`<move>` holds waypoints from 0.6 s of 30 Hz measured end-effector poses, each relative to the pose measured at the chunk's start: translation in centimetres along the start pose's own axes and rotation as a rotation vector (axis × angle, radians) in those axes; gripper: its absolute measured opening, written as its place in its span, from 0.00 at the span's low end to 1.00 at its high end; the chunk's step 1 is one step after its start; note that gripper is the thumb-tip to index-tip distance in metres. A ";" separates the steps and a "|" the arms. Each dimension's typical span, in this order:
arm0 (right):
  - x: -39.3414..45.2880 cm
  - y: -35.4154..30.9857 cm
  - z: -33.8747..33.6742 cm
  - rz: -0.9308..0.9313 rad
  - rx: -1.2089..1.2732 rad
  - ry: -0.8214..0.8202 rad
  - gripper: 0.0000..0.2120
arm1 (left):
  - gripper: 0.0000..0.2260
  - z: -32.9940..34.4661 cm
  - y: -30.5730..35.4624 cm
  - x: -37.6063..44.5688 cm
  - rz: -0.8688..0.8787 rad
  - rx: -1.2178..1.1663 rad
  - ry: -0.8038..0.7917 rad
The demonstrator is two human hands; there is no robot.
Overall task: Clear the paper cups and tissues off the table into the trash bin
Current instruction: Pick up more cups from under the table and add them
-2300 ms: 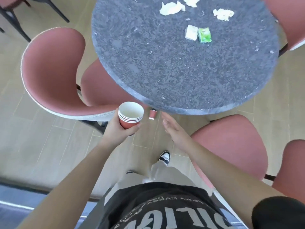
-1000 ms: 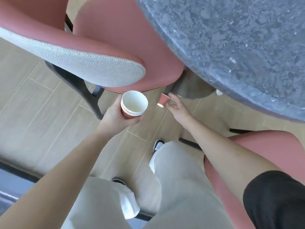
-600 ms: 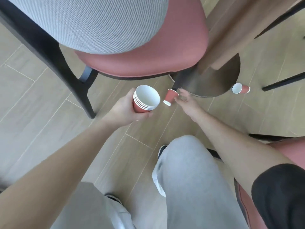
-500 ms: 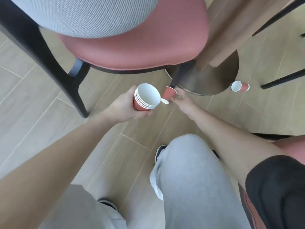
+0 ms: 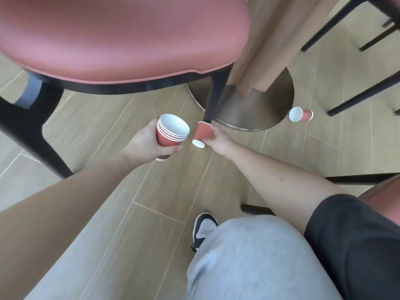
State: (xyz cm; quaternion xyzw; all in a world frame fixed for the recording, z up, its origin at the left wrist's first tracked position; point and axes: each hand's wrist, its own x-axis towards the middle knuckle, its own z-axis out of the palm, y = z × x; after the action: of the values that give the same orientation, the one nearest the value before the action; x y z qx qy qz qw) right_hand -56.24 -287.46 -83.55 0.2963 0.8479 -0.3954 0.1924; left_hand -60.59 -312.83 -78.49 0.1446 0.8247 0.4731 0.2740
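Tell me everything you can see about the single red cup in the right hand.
The single cup is a small red paper cup with a white base and rim. It is tilted, its white end toward the camera and lower, its other end up by the dark chair leg. The right hand pinches its side. It sits just right of the stack of cups held in the left hand, apart from it.

Matt red paper cups (image 5: 171, 135), brushed metal table base (image 5: 255, 109), wood-look floor (image 5: 151, 191), smooth chair seat (image 5: 121, 37)

Café-like seating area: pink chair (image 5: 112, 33), pedestal table base (image 5: 255, 109), wood-look floor (image 5: 173, 191)
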 end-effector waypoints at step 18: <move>5.9 1.3 2.3 0.046 -0.192 0.064 0.39 | 0.32 1.6 -4.8 2.2 -0.072 0.077 0.012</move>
State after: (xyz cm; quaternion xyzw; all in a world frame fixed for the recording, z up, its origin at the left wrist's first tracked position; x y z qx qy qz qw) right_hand -59.57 -286.55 -89.04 0.3083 0.8805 -0.2980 0.2020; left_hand -61.30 -313.03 -83.93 0.1224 0.8485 0.4318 0.2804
